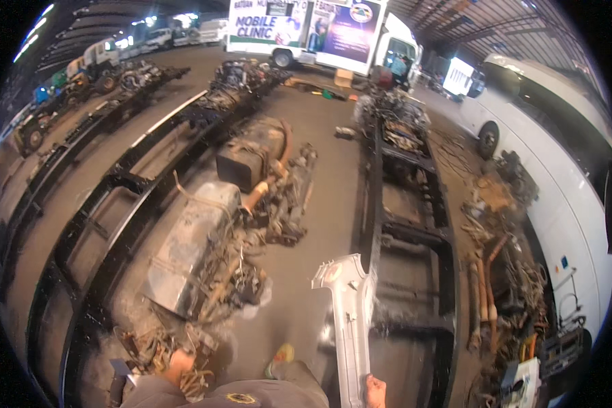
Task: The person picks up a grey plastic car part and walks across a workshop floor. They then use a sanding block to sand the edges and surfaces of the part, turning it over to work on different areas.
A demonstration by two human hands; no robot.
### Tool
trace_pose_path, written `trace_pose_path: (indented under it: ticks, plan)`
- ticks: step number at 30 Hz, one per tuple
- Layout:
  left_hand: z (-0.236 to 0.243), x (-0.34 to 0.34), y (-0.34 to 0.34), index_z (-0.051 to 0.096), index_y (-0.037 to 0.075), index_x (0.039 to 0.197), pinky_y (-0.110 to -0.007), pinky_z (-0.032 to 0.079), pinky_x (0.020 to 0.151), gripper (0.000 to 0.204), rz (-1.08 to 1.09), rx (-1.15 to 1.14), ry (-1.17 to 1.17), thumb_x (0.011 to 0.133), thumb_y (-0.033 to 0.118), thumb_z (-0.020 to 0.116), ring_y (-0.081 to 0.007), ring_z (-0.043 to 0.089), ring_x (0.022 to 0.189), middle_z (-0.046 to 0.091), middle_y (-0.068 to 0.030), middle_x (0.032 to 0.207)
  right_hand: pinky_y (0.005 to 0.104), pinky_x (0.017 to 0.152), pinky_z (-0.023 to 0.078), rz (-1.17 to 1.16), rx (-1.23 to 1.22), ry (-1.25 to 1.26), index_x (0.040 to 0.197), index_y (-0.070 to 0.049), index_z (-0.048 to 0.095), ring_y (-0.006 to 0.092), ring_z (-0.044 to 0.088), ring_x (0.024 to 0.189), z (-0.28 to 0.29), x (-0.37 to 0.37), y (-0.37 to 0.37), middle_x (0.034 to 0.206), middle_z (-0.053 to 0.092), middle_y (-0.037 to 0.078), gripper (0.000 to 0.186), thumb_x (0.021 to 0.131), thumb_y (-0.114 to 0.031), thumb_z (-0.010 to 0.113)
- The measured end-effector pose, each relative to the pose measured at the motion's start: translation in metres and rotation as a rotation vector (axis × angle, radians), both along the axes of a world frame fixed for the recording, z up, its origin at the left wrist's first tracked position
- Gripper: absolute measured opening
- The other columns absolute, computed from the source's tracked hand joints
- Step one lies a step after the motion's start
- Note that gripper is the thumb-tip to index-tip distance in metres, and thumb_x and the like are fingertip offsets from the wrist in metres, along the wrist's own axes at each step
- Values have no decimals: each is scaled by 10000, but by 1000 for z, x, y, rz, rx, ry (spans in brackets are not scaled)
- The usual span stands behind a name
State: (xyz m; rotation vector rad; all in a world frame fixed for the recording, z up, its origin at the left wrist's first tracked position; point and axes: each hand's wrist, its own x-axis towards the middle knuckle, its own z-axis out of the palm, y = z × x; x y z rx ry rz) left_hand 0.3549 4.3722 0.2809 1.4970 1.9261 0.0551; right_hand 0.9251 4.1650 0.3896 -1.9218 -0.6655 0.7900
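Note:
My right hand (375, 392) is closed around the lower edge of a long pale grey trim panel, apparently plastic (350, 319). The panel stands nearly upright, its wider, notched head at the top and small clips or holes along its face. Behind it runs a black truck chassis frame (372, 204). At the lower left, beside my grey sleeve, a skin-coloured patch looks like part of my left hand or forearm (177, 366). It is over a heap of greasy metal parts (200, 384), and its fingers cannot be made out.
More black chassis rails (109, 265) lie at left. A dented metal tank (194, 238), a brown box-shaped tank (251, 153) and loose parts line the floor. Rusty pipes (486, 292) lie beside a white bus (557, 149). A person (399, 66) is near a white truck (306, 34).

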Motion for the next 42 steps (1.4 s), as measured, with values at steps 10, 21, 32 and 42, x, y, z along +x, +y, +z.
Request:
trace_pose_path:
  ticks: [10, 21, 32, 42]
  plan:
    - [-66, 105, 194, 702, 52, 1044, -461, 515, 829, 427, 8, -505, 143, 887, 412, 535, -400, 642, 973, 686, -207, 1048, 310, 522, 377, 189, -34, -9, 975, 49, 686, 99, 434, 618, 71, 168, 400, 698, 558, -9, 369, 977, -297, 557]
    - [39, 486, 799, 704, 42, 989, -531, 506, 871, 406, -306, 151, -84, 936, 369, 470, -408, 662, 915, 683, -236, 938, 323, 791, 469, 199, -384, 59, 1142, 44, 663, 142, 583, 857, 99, 362, 743, 956, 704, 115, 384, 975, -285, 558]
    - [202, 852, 1110, 603, 18, 1210, -476, 409, 1023, 429, -1165, 749, -445, 889, 301, 626, -349, 520, 1238, 591, -203, 1251, 359, 594, 492, 552, -233, -377, 975, -33, 740, 177, 629, 589, 65, 543, 1157, 675, 679, 149, 329, 833, -328, 710]
    - [200, 939, 1419, 566, 31, 1275, -492, 413, 1001, 477, -875, 65, -161, 857, 248, 644, -345, 573, 1165, 635, -190, 1168, 438, 819, 510, 1457, -283, -393, 1052, -107, 733, 370, 663, 901, 103, 583, 1620, 897, 695, 209, 508, 868, -563, 602]
